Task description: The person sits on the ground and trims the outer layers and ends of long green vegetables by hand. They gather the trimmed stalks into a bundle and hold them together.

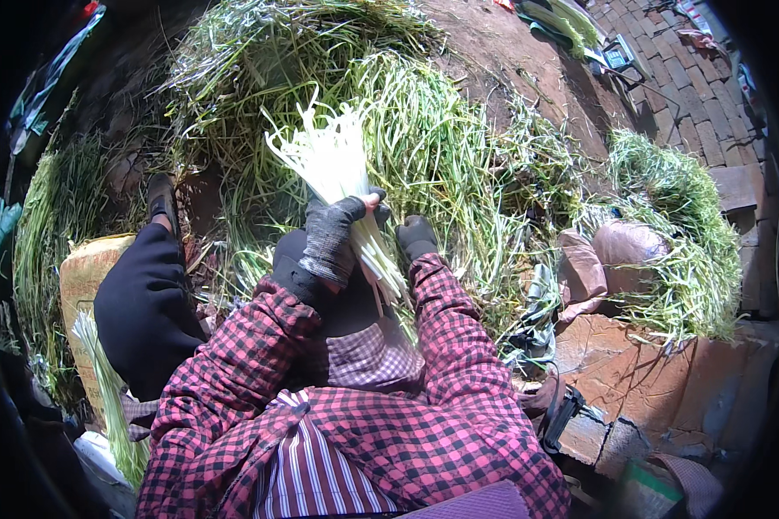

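My left hand (341, 224), in a grey knitted glove with a bare thumb tip, is closed round a bundle of long pale green stalks (337, 162). The stalks' whitish ends fan out above the fist, and their other ends hang down over my lap. Just right of the bundle is my right hand (417, 235), in a dark glove, low over the heap of loose green stalks and leaves (428, 136). Its fingers look curled, but their tips are hidden, so whether they hold anything cannot be told.
A yellowish carton (87, 266) stands by my left leg, with more pale stalks (107, 383) beside it. Cut greens (694, 259) are piled at the right near a brown wrapped bundle (630, 246) and flattened cardboard (610, 363). Brick paving (694, 84) lies at the upper right.
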`<state>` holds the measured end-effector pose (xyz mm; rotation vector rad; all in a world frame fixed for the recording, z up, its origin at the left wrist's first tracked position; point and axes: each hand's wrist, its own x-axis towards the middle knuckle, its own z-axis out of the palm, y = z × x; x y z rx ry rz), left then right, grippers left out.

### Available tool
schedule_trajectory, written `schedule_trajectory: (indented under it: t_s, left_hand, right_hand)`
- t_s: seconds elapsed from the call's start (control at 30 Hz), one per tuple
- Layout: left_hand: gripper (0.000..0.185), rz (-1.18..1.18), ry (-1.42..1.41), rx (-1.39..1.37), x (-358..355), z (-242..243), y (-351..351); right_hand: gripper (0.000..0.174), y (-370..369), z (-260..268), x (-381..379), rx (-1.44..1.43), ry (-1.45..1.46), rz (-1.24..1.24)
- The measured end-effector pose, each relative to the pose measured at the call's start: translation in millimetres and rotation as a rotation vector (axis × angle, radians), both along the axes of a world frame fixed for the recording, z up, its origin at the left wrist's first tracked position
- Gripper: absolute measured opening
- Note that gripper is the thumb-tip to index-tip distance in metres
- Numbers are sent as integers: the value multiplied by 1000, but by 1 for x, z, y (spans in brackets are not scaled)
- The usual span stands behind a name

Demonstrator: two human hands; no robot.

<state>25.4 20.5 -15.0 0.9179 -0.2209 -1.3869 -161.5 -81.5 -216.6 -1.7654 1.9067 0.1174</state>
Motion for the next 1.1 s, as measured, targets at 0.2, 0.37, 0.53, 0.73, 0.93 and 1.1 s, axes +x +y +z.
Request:
schedule_trajectory:
  t_s: [0.2, 0.37, 0.53, 0.73, 0.93, 1.1]
  left_hand:
    - [34, -9, 2, -12, 5, -3, 1]
    - [34, 0, 37, -33, 1, 8, 2]
    - [30, -123, 9, -17, 0, 16, 7]
    - [37, -246, -105, -15, 1, 13, 6]
    - [40, -406, -259, -115, 3, 4, 1]
    - [42, -472, -290, -109, 4, -4, 2]
  right_hand:
    - [22, 47, 58, -70, -144, -921, -229]
    - [25, 109, 173, -83, -144, -1083, -224]
    - [19, 127, 159, -55, -139, -953, -147]
    - [22, 141, 199, -10, -331, -779, 102]
    - [39, 140, 200, -4, -434, -683, 383]
    - [27, 132, 211, 17, -108, -1128, 112]
